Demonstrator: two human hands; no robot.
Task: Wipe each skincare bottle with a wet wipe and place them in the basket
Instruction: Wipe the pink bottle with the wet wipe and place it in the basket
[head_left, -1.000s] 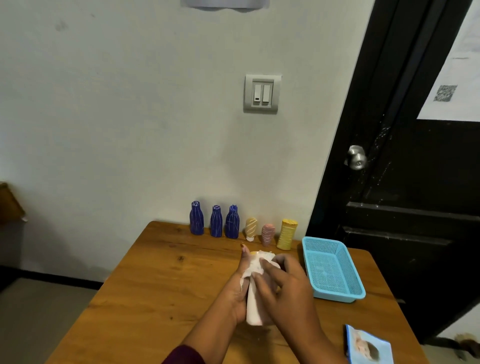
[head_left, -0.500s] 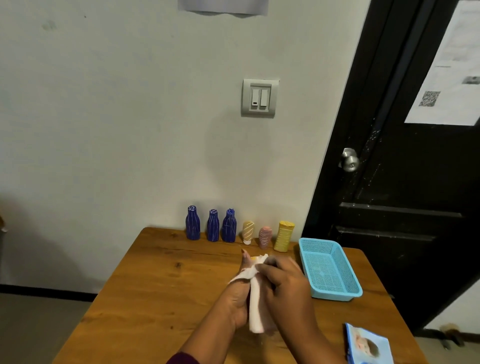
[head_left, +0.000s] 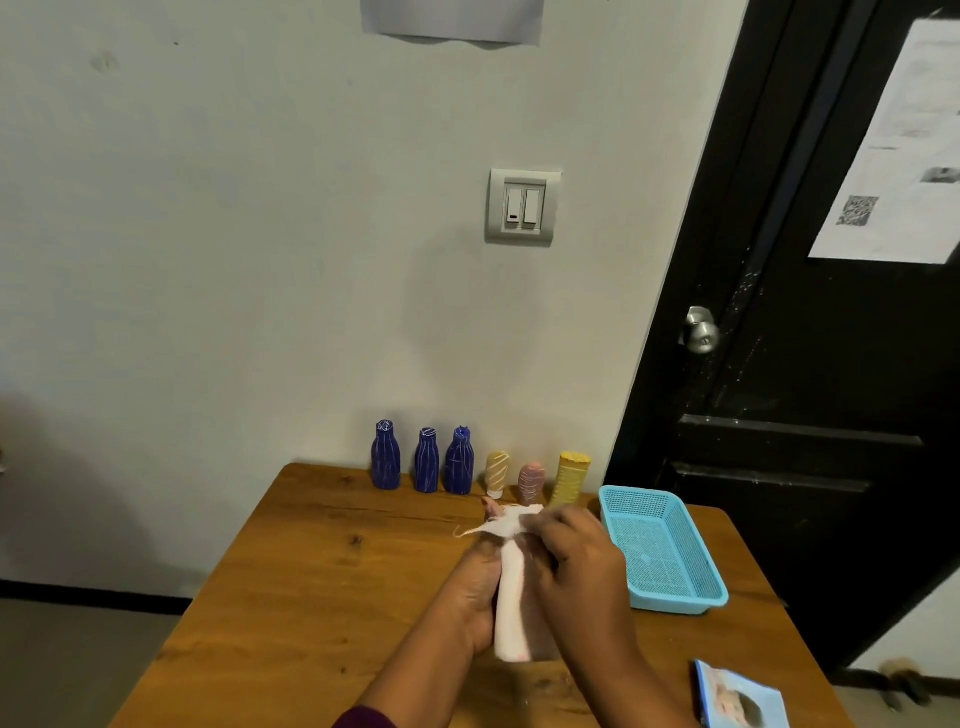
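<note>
Above the table (head_left: 322, 571), a wipe-wrapped bottle (head_left: 511, 603) is clasped in the left hand (head_left: 475, 592), its top pinched by the right hand (head_left: 582, 577).

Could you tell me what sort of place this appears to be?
Probably an ordinary room in a home or small office: a wooden table stands against a plain wall bearing a white double light switch, beside a black door with a silver round knob.

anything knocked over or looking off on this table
Nothing stands out: six bottles stand upright in a row by the wall, the basket sits flat, and the left hand and right hand grip the wipe.
</note>
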